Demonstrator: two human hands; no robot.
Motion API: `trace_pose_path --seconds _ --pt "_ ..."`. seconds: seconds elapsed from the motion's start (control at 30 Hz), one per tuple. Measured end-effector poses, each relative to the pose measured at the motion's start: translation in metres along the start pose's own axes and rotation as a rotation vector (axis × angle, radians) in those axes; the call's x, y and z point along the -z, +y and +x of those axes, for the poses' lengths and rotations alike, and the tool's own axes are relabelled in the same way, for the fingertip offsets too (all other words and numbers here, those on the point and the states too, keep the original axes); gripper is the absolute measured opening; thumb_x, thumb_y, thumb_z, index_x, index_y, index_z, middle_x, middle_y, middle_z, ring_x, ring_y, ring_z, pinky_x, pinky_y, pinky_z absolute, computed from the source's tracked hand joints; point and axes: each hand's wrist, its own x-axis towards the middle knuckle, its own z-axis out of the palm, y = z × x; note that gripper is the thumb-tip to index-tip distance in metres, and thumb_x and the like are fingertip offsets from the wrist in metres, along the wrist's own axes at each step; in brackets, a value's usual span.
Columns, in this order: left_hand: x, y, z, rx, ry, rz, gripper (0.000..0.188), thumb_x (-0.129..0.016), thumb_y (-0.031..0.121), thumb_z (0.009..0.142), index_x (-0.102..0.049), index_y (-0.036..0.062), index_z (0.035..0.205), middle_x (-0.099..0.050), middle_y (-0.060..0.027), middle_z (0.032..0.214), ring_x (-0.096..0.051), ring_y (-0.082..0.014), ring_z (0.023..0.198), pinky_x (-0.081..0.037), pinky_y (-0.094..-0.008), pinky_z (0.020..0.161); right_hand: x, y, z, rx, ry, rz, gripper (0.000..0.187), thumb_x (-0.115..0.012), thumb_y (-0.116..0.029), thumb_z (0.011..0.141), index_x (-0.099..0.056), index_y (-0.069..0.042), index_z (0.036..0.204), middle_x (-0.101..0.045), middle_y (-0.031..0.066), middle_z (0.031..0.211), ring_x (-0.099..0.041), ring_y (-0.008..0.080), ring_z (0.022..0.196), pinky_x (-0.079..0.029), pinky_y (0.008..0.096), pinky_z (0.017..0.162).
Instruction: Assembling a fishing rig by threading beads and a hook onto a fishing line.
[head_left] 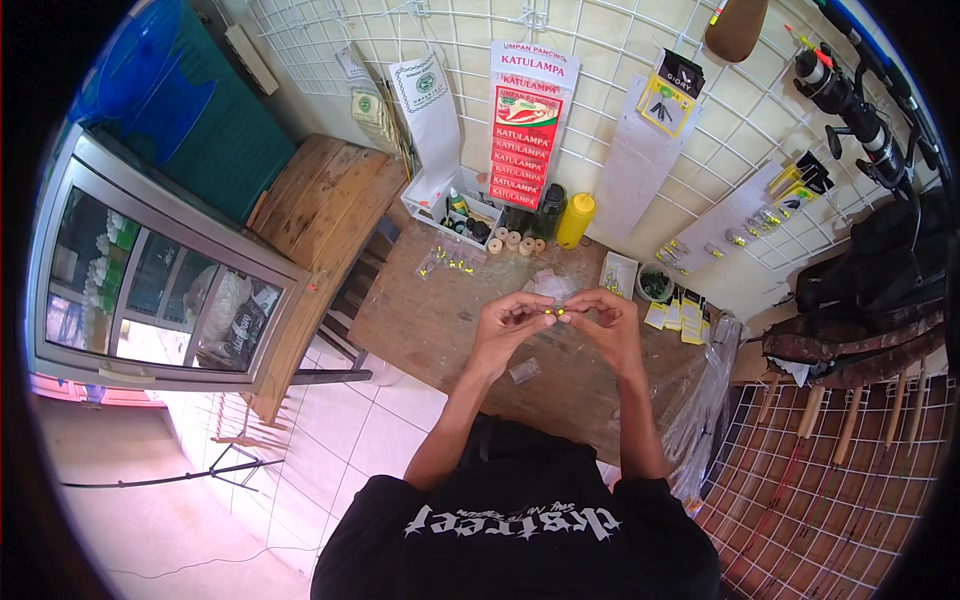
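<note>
Both hands meet in front of me over the wooden table (420,315). My left hand (508,325) pinches one side of a small bright yellow-and-dark piece (560,312) between thumb and fingertips. My right hand (608,325) grips its other side the same way. Its exact kind is too small to tell, and the fingertips partly cover it. A small clear plastic packet (524,371) lies on the table below the hands. Just beyond the fingers is a crumpled, whitish clear plastic bag (550,284). Several similar small yellow pieces (447,263) lie in clear packaging at the far left of the table.
A white organizer box (430,207), wooden spools (513,241) and a yellow squeeze bottle (575,221) line the back. To the right stand a white tray (619,268), a round tub (655,282) and yellow cards (683,315). Clear plastic sheeting (705,410) hangs over the right edge.
</note>
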Motion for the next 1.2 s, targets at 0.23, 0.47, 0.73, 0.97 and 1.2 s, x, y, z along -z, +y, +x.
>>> trace_pose_path --seconds 0.23,0.47,0.73,0.97,1.2 --pt "0.001 -0.002 -0.001 -0.025 -0.047 0.083 0.025 -0.067 -0.005 0.08 -0.068 -0.0004 0.105 -0.063 -0.0054 0.094 -0.058 -0.0104 0.089 -0.045 -0.0226 0.079 -0.001 0.012 -0.003 0.001 -0.032 0.052 0.016 -0.072 0.003 0.077 -0.067 0.002 0.093 -0.067 0.0061 0.086 -0.06 0.0089 0.08 -0.046 0.0231 0.073" --pt "0.001 0.0 0.0 -0.021 -0.121 0.102 0.022 -0.065 -0.007 0.08 -0.068 -0.0005 0.101 -0.063 -0.0073 0.095 -0.057 -0.0128 0.091 -0.044 -0.0242 0.081 0.005 0.008 -0.002 -0.137 -0.064 0.216 0.019 -0.073 0.002 0.077 -0.058 -0.003 0.087 -0.067 0.0054 0.085 -0.062 0.0077 0.078 -0.047 0.0205 0.069" --pt "0.017 -0.007 -0.01 -0.026 -0.059 0.1 0.016 -0.064 -0.004 0.082 -0.067 -0.0013 0.097 -0.064 -0.0101 0.1 -0.06 -0.0143 0.093 -0.046 -0.0251 0.082 0.028 0.05 -0.015 -0.241 -0.123 0.308 0.019 -0.073 -0.004 0.078 -0.059 -0.004 0.091 -0.068 0.0025 0.08 -0.063 0.0091 0.078 -0.048 0.0219 0.068" --pt "0.055 -0.017 -0.034 0.017 0.171 0.133 0.017 -0.065 0.0 0.085 -0.066 -0.0024 0.101 -0.068 -0.0103 0.093 -0.064 -0.0153 0.09 -0.047 -0.0255 0.083 0.155 0.152 0.0 -0.175 0.561 -0.695 0.009 -0.068 -0.005 0.076 -0.069 -0.008 0.083 -0.069 0.0067 0.08 -0.065 0.0166 0.067 -0.049 0.029 0.067" --pt "0.062 -0.021 -0.04 0.045 0.221 0.16 0.019 -0.065 0.0 0.085 -0.065 -0.0025 0.103 -0.069 -0.0103 0.092 -0.066 -0.0156 0.089 -0.047 -0.0247 0.079 0.154 0.177 0.049 0.05 0.347 -1.203 0.009 -0.069 -0.007 0.071 -0.071 -0.01 0.08 -0.067 0.0071 0.075 -0.059 0.0254 0.082 -0.045 0.0372 0.077"
